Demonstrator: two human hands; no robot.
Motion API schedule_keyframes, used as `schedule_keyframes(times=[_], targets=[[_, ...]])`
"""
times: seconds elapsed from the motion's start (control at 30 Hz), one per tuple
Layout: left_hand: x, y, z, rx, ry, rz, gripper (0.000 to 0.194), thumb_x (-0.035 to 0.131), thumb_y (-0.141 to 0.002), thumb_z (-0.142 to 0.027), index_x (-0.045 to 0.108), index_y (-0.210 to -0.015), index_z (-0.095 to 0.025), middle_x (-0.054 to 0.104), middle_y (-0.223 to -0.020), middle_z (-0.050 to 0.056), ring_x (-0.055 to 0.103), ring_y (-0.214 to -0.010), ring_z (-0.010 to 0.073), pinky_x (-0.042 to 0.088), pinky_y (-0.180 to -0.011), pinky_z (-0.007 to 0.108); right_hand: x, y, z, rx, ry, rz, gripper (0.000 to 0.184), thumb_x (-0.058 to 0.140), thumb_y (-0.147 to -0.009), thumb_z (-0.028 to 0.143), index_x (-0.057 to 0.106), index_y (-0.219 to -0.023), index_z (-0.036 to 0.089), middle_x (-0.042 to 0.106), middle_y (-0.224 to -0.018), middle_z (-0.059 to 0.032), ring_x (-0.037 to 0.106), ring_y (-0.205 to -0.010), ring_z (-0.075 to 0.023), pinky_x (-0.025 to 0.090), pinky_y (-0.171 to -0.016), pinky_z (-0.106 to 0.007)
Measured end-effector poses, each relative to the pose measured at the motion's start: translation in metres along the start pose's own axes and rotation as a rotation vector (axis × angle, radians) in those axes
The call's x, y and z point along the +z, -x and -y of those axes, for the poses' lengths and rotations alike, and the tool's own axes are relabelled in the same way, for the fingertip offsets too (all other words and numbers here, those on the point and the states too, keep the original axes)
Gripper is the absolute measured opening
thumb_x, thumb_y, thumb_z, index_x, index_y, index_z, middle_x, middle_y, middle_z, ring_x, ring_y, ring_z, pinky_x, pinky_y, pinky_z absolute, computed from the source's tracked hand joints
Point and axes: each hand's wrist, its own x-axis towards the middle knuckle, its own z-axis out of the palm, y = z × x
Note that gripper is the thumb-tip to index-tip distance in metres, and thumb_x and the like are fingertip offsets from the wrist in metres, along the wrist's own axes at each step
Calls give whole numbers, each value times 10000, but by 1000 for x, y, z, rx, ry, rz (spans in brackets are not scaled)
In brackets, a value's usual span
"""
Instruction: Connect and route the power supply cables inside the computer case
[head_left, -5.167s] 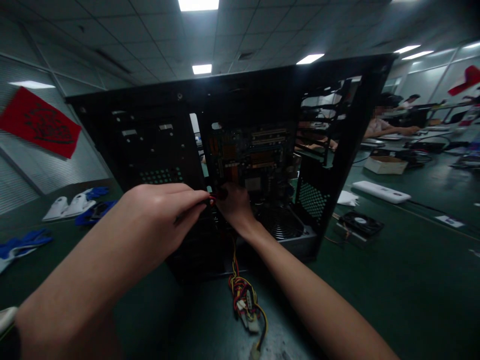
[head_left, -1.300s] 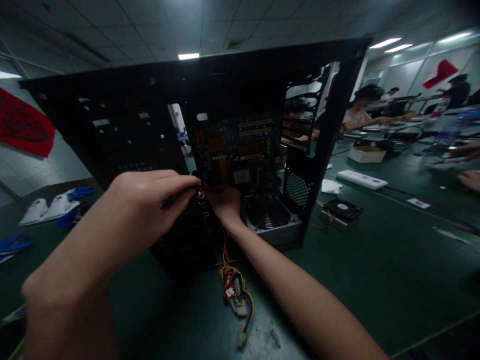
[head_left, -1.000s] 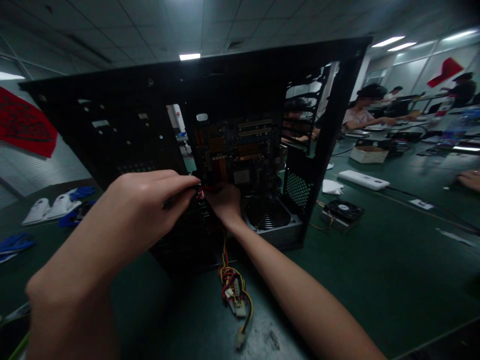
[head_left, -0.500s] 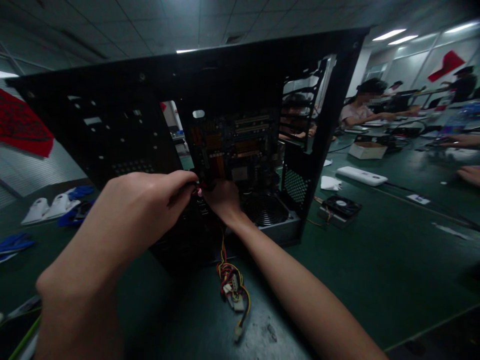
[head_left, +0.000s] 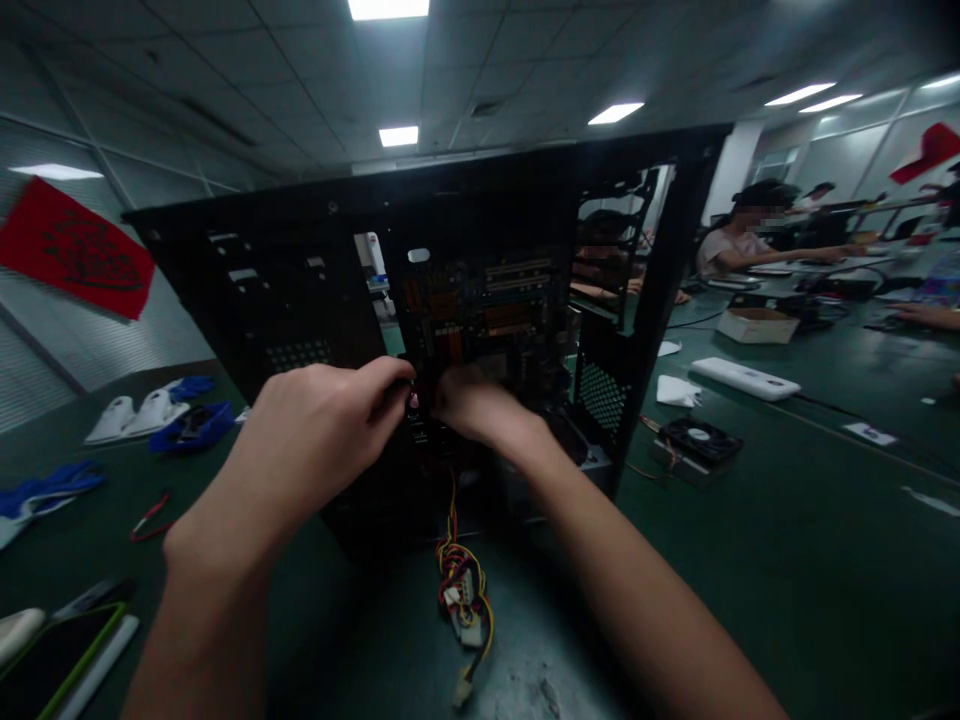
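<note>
A black computer case [head_left: 435,185] stands open-sided in front of me, with a motherboard [head_left: 517,300] mounted inside. My left hand [head_left: 322,415] is closed in a pinch by the board's lower left edge; what its fingertips hold is too dark to make out, though a small pink spot shows beside them. Just to the right, my right hand [head_left: 484,405] reaches into the case, blurred, its fingers mostly hidden. Behind my right wrist, the power supply [head_left: 596,460] sits at the case's bottom. A bundle of red, yellow and black power cables [head_left: 461,600] hangs out onto the table.
On the right lie a cooling fan [head_left: 697,438], a white power strip [head_left: 742,378] and an open box [head_left: 757,325]. Gloves [head_left: 142,415], a blue tray [head_left: 191,428] and a green-edged device [head_left: 67,650] lie left. Other people sit beyond.
My view has tilted up and turned slightly left, so the case appears lower. The right hand has shifted and turned slightly, blurring; the left hand keeps its pinch.
</note>
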Motion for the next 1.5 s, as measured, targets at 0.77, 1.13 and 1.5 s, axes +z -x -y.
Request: schedule_keyframes(times=[0.77,1.13,1.5], targets=[[0,-1,-8,-143,237,-86,324,562,-918,-305,647,-1220,-225,684,-694,-7,612,-569,129,372,-549,217,-61,14,8,-302,-932,128,294,797,-735,340,686,-930,150,710,-833,-24,674,-749,-148,531,-684,-264],[7,1,-3,-100,59,-155,361,527,-944,-359,637,-1270,-248,750,-806,35,665,-613,170,427,-568,242,-58,11,2,-314,-1040,200,267,779,-763,314,633,-936,173,717,-860,-18,705,-809,-154,561,-753,-273],[10,-2,-13,-177,-72,-141,386,484,-957,-373,637,-1281,-230,767,-858,85,720,-707,249,469,-574,287,-50,9,6,-305,-941,84,364,797,-746,388,642,-994,171,708,-886,-36,680,-790,-163,550,-688,-269]])
